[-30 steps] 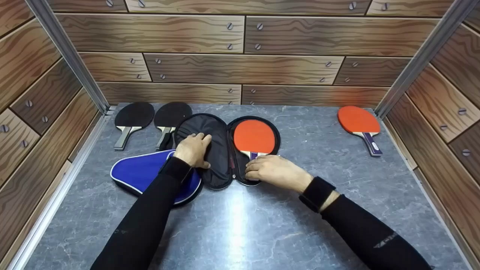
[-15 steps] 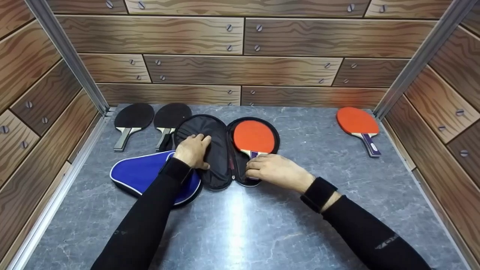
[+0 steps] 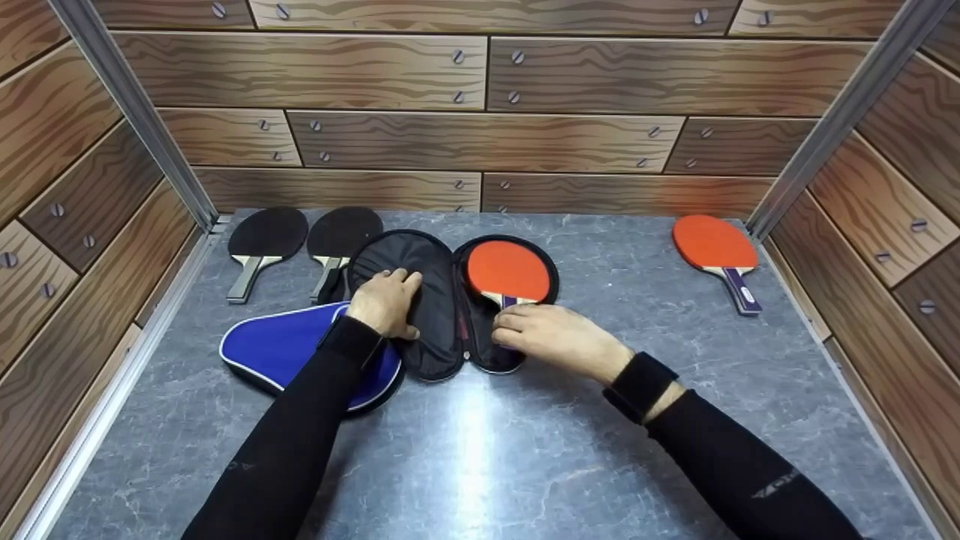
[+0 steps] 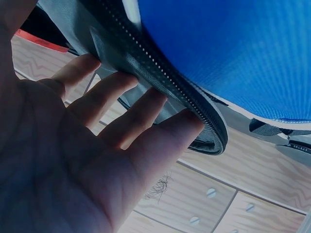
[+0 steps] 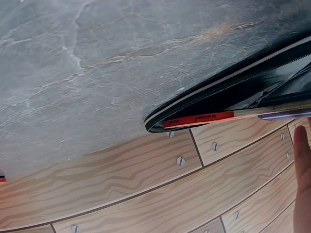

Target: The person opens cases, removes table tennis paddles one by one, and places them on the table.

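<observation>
An unzipped black-lined paddle case [image 3: 431, 352] lies spread flat, its two halves side by side. My left hand [image 3: 384, 301] rests on the left half with fingers spread; in the left wrist view, the fingers [image 4: 146, 104] lie against the dark cloth beside the zip. Over the right half is a red table tennis paddle [image 3: 508, 268], its handle toward me. My right hand [image 3: 559, 337] grips that handle, hiding most of it. From the side, the right wrist view has the paddle's red edge [image 5: 199, 119] within the case rim, the handle end raised.
A blue paddle case [image 3: 277, 341] with white trim lies at left, partly under my left forearm. Behind it are two black-faced paddles [image 3: 268, 232]. Another red paddle [image 3: 716, 241] lies at the far right. Wood-patterned walls [image 3: 480, 139] enclose the grey tabletop [image 3: 637, 480].
The red paddle's handle end has risen and slid slightly away from me with my right hand, so its face looks flatter. My left hand stays put on the case.
</observation>
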The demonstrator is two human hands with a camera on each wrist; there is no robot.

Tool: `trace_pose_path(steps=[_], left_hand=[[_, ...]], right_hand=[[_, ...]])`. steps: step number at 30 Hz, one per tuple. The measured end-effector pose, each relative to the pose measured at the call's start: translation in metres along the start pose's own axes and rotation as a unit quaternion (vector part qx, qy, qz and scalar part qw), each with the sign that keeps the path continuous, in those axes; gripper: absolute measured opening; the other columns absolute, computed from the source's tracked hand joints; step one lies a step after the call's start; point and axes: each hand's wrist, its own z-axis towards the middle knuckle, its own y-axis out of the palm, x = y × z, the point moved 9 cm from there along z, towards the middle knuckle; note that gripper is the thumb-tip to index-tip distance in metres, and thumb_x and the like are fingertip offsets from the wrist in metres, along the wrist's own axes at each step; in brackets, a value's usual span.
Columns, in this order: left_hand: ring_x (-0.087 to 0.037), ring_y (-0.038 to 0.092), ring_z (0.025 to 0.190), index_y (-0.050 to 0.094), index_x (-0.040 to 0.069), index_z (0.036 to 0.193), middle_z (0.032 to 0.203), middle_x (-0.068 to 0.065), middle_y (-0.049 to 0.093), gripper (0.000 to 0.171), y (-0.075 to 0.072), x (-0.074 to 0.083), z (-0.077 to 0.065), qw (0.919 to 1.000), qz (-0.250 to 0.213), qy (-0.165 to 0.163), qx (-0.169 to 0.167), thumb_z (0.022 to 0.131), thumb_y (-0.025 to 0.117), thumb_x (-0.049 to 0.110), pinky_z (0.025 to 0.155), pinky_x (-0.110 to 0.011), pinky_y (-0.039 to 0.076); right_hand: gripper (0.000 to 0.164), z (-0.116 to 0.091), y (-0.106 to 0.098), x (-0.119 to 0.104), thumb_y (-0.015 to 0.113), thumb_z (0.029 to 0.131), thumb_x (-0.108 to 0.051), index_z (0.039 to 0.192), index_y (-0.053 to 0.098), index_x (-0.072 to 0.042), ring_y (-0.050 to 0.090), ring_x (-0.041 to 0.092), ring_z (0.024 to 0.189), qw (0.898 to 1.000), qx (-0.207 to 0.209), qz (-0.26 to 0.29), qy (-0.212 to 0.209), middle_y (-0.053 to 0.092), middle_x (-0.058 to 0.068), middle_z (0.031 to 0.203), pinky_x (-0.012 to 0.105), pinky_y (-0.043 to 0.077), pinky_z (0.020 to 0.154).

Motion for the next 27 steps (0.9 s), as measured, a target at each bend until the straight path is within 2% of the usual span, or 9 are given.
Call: trace_pose_path(steps=[7, 13, 16, 22, 27], left_hand=[[-0.051, 0.073, 0.138, 0.06, 0.011, 0.154, 0.15, -0.022, 0.071, 0.103, 0.0, 0.0, 0.0, 1.0, 0.0, 0.003, 0.001, 0.074, 0.109, 0.053, 0.113, -0.064, 0.067], [-0.051, 0.074, 0.137, 0.06, 0.011, 0.152, 0.149, -0.022, 0.071, 0.102, 0.001, 0.0, 0.0, 1.0, 0.002, 0.002, 0.003, 0.074, 0.109, 0.054, 0.112, -0.064, 0.067], [-0.051, 0.074, 0.135, 0.06, 0.011, 0.152, 0.147, -0.022, 0.071, 0.102, 0.0, 0.0, 0.0, 1.0, 0.003, 0.002, 0.006, 0.073, 0.109, 0.054, 0.111, -0.064, 0.068], [-0.051, 0.074, 0.136, 0.06, 0.011, 0.153, 0.147, -0.021, 0.072, 0.103, 0.002, -0.001, 0.001, 0.9999, 0.006, 0.001, 0.008, 0.073, 0.109, 0.055, 0.112, -0.063, 0.068], [-0.05, 0.074, 0.138, 0.059, 0.011, 0.155, 0.151, -0.022, 0.071, 0.105, 0.006, -0.003, 0.004, 0.9999, 0.012, -0.001, -0.001, 0.074, 0.108, 0.056, 0.113, -0.063, 0.067]], right_hand=[[0.03, -0.001, -0.004, 0.006, 0.068, 0.107, 0.001, 0.133, 0.073, -0.015, 0.073, 0.023, 0.135, 1.0, 0.009, 0.01, 0.023, 0.077, 0.002, 0.14, 0.036, 0.065, 0.117], [0.035, -0.003, -0.013, 0.013, 0.069, 0.104, 0.004, 0.136, 0.073, -0.01, 0.073, 0.026, 0.138, 0.998, 0.043, 0.017, 0.034, 0.078, 0.007, 0.143, 0.038, 0.064, 0.122], [0.034, -0.003, -0.017, 0.018, 0.07, 0.106, 0.004, 0.138, 0.073, -0.008, 0.074, 0.027, 0.138, 0.997, 0.058, 0.022, 0.046, 0.079, 0.01, 0.144, 0.04, 0.063, 0.123], [0.033, -0.007, -0.029, 0.032, 0.07, 0.108, 0.005, 0.14, 0.073, -0.003, 0.077, 0.031, 0.138, 0.99, 0.094, 0.064, 0.088, 0.079, 0.015, 0.146, 0.045, 0.064, 0.123], [0.031, -0.013, -0.037, 0.044, 0.068, 0.111, 0.004, 0.141, 0.072, -0.003, 0.077, 0.032, 0.141, 0.983, 0.122, 0.071, 0.121, 0.08, 0.015, 0.147, 0.046, 0.065, 0.121]])
